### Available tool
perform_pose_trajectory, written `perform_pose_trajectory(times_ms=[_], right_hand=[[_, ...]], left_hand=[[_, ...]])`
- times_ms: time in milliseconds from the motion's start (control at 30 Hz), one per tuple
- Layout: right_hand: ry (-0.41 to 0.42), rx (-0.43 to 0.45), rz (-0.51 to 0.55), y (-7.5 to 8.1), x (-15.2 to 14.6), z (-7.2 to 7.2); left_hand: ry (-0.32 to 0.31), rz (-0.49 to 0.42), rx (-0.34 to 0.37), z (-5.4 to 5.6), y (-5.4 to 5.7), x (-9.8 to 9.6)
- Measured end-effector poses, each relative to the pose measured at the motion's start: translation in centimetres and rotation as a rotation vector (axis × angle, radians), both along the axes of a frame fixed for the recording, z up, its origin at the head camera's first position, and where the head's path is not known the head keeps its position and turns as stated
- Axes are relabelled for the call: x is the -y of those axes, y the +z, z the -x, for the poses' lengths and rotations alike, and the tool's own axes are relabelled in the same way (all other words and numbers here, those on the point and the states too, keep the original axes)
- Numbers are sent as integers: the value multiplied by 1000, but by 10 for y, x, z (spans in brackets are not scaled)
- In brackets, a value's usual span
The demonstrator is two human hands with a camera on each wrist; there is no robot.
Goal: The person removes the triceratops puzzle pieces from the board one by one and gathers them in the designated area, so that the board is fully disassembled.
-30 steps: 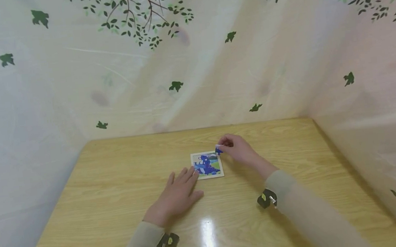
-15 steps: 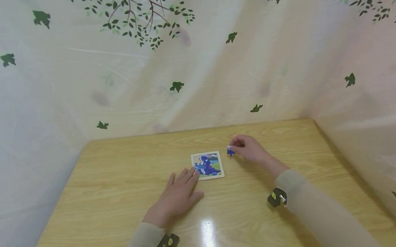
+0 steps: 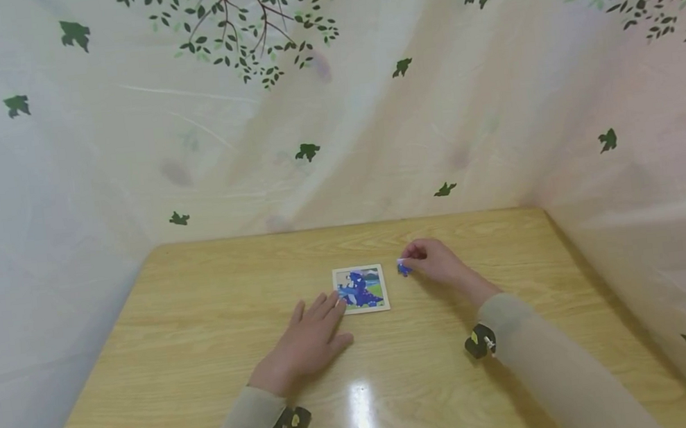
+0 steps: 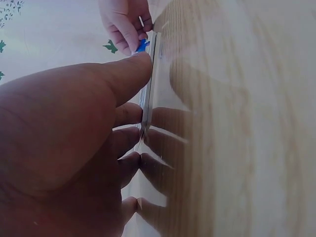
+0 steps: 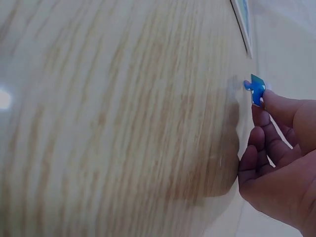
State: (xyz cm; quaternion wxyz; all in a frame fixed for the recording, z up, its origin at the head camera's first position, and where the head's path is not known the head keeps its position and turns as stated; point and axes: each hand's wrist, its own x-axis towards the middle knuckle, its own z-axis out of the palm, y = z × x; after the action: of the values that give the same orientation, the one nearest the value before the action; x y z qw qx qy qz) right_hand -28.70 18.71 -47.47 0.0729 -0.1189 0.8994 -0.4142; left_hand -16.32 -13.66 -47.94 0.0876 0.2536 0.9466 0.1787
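Shifted rt. since earlier: R hand (image 3: 442,263), pinching blue pc. (image 3: 402,268); L hand (image 3: 302,340), fingers straight, prob. steadying puzzle (image 3: 362,290), pic. ctr.

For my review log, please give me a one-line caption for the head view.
Left hand touching the puzzle, right hand pinching a blue piece beside it, at a wooden table.

The glossy, wood-grained table (image 3: 200,292) bears a framed picture puzzle (image 3: 361,290), lying flat at the left hand's (image 3: 300,340) fingertips and left of the right hand (image 3: 439,263). A bright reflection (image 3: 360,414) shines to the left hand's right.
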Motion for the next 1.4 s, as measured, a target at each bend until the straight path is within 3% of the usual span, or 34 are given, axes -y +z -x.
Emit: perform_pose_trajectory(times_ms=[533,1400], right_hand=[[-21,-41,-99,-9,0,3],[-41,-22,-99,-11,0,3]], left_hand=[[-8,2,-14,1,-2,1],[-9,-4,1,1,-1,1]])
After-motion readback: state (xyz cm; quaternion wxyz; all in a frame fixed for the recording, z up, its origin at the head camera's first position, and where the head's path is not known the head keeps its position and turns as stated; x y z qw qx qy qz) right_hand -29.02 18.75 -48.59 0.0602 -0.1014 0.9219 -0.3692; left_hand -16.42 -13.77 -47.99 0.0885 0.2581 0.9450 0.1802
